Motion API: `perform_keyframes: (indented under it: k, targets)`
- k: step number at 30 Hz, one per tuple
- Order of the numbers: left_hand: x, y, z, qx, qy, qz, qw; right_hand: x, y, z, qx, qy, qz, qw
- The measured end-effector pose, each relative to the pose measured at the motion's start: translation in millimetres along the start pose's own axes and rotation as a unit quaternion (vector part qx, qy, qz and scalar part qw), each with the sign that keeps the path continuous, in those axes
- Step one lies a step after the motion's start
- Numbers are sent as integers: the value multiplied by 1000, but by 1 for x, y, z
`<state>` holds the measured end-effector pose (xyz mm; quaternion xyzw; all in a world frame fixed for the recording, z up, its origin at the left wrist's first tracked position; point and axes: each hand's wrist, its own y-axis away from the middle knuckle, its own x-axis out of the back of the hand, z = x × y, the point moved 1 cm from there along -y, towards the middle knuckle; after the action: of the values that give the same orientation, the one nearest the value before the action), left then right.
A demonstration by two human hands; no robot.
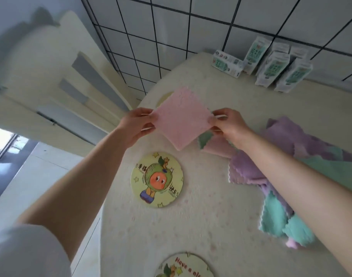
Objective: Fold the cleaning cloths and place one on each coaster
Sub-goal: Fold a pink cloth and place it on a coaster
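Left hand [136,124] and right hand [228,122] pinch pink cloth [182,118] by opposite corners, held above table [211,196].
Item: folded square, partly hiding far coaster [163,97]. I judge it light, soft, limp, fleecy rather than slippery; corners are where I would grip, so the layers stay together.

A cream, pink-speckled table [211,206] is seen from above, pushed against a white wall hung with a black wire grid [191,37]. At the table's far corner a cluster of small white-and-green cartons [281,66] is stood upright, while one more carton [227,63] is laid on its side just beside them. A cream chair [31,66] with a slatted back is drawn up at the left, over a pale floor [31,176]. Daylight is admitted through glazing [3,144] at the left edge.
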<state>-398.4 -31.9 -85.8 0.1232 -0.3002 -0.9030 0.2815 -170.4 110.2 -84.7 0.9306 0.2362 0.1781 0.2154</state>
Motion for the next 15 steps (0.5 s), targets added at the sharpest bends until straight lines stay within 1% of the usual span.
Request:
perform_keyframes:
  k: [3,7,12,15]
  targets:
    - [-9,-31,18,-21,10,20,1000,-5,-33,-12,-16,-38,-2,999]
    - [-13,-66,24,-17,7,40,999,-13,-65,-13,-36,-68,11,997]
    - [-12,-92,11,12,-70,97,993,-20,-84,9,-78,-12,16,997]
    - [-10,-99,7,-10,-118,138,983,-23,-87,14,-89,18,19,996]
